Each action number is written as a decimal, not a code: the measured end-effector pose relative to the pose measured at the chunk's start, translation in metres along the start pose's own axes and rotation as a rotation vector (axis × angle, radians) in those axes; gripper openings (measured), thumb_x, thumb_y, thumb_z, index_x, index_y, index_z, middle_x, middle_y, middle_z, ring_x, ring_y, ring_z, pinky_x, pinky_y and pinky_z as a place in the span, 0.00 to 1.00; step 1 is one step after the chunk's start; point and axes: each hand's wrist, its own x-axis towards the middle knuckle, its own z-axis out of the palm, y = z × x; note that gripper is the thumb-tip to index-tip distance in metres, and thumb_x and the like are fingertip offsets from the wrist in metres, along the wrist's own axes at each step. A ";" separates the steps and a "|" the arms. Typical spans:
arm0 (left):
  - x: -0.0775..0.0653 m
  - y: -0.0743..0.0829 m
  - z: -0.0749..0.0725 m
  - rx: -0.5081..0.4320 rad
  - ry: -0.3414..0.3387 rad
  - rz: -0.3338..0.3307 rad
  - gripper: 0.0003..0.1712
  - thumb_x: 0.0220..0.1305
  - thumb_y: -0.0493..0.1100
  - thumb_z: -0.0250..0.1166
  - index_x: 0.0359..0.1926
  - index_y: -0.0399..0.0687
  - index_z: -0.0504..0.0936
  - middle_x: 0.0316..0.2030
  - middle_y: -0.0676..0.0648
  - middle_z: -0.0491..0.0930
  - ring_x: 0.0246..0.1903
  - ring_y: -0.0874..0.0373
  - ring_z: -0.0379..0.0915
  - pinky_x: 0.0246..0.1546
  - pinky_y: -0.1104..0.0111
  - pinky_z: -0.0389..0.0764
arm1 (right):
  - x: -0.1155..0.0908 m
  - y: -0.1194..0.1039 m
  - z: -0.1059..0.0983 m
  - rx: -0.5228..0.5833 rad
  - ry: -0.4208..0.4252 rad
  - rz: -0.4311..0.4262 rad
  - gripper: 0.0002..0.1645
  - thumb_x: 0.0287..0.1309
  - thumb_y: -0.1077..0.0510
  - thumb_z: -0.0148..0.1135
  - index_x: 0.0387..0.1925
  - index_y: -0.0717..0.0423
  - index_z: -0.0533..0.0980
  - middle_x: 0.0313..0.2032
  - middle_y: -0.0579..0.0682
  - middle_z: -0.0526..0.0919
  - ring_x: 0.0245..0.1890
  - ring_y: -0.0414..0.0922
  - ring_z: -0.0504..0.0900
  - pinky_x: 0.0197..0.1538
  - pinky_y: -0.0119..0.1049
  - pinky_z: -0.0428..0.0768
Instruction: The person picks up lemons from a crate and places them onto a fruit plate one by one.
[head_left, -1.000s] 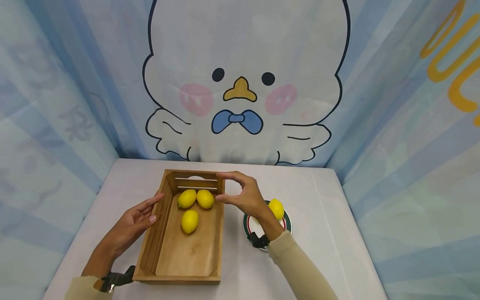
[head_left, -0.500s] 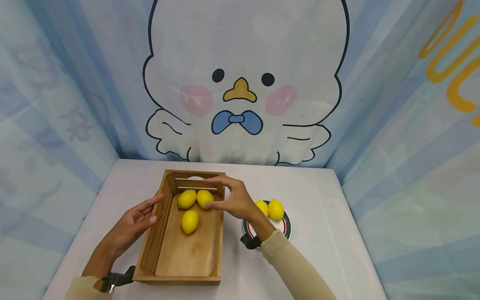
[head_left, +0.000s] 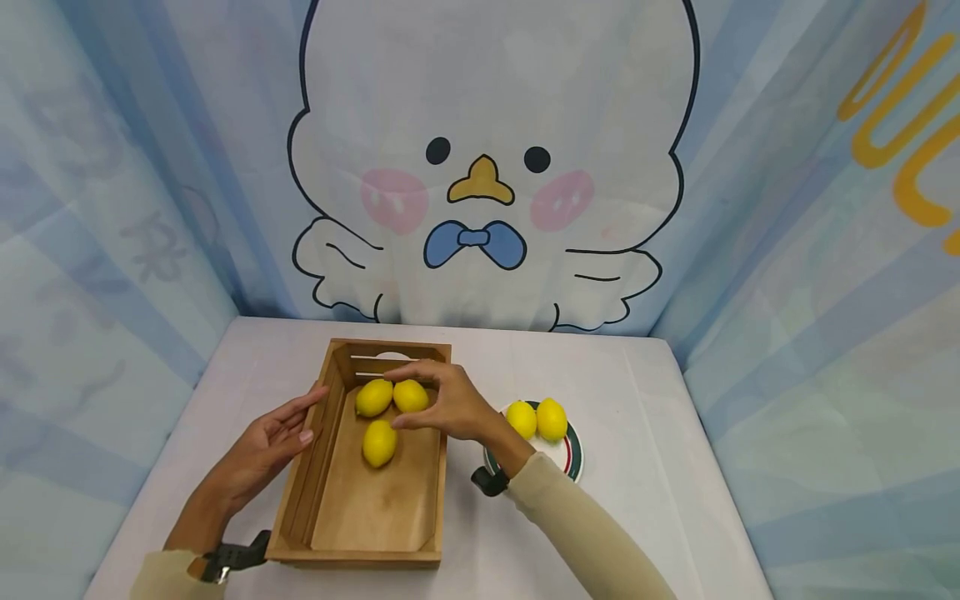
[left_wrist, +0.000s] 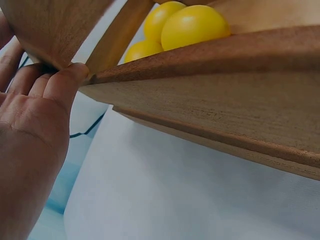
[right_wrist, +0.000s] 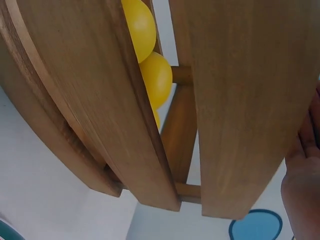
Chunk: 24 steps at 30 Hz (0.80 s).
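A wooden crate [head_left: 375, 508] sits on the white table with three lemons inside: a back left lemon [head_left: 373, 398], a back right lemon [head_left: 411, 397] and a front lemon [head_left: 379, 443]. My left hand [head_left: 262, 450] rests against its left side, fingertips at the rim; the left wrist view has this hand [left_wrist: 35, 110] at the slats. Over the right wall reaches my right hand [head_left: 453, 404], thumb and fingers spread apart with nothing between them. Its thumb tip is right at the front lemon. Slats hide most of the right hand [right_wrist: 305, 175] in the right wrist view.
Right of the crate, partly under my right forearm, stands a green-rimmed plate [head_left: 576, 454] bearing two lemons, a left lemon [head_left: 521, 419] and a right lemon [head_left: 552, 419]. Printed curtains [head_left: 480, 283] enclose the table [head_left: 652, 500] at the back and sides.
My right hand has moved left and slightly toward me, from the crate's right wall to over the lemons. The plate's left lemon has come out from behind it. My left hand stays put.
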 end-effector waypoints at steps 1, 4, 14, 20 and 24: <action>0.000 0.000 0.000 -0.001 0.001 0.000 0.38 0.82 0.35 0.55 0.85 0.47 0.53 0.87 0.40 0.32 0.69 0.93 0.52 0.66 0.88 0.66 | 0.001 0.001 0.001 0.011 -0.011 -0.002 0.36 0.53 0.56 0.84 0.65 0.49 0.82 0.63 0.45 0.86 0.67 0.40 0.80 0.72 0.37 0.78; 0.000 0.000 0.000 -0.003 0.001 0.003 0.38 0.82 0.35 0.55 0.85 0.46 0.53 0.87 0.39 0.32 0.70 0.93 0.52 0.67 0.88 0.66 | 0.006 0.002 0.005 0.022 -0.041 -0.006 0.36 0.53 0.56 0.85 0.64 0.50 0.82 0.63 0.45 0.86 0.65 0.42 0.82 0.70 0.35 0.79; -0.001 0.003 0.000 0.022 0.018 -0.024 0.38 0.82 0.36 0.56 0.85 0.48 0.53 0.87 0.41 0.33 0.80 0.79 0.43 0.66 0.88 0.65 | 0.020 0.002 0.012 -0.098 -0.126 -0.025 0.36 0.52 0.53 0.85 0.64 0.49 0.83 0.62 0.41 0.87 0.64 0.35 0.80 0.73 0.36 0.77; -0.001 0.002 0.001 0.023 0.016 -0.018 0.38 0.82 0.36 0.56 0.85 0.48 0.54 0.87 0.40 0.33 0.76 0.84 0.47 0.66 0.88 0.66 | 0.032 0.003 0.014 -0.172 -0.218 -0.070 0.36 0.52 0.52 0.85 0.63 0.48 0.83 0.62 0.41 0.87 0.64 0.33 0.80 0.71 0.29 0.76; 0.000 0.001 0.001 0.012 0.006 -0.007 0.38 0.82 0.35 0.55 0.85 0.47 0.53 0.87 0.40 0.32 0.73 0.89 0.49 0.66 0.88 0.66 | 0.040 0.005 0.013 -0.193 -0.319 -0.072 0.36 0.53 0.51 0.85 0.63 0.51 0.83 0.63 0.42 0.87 0.65 0.32 0.79 0.72 0.26 0.73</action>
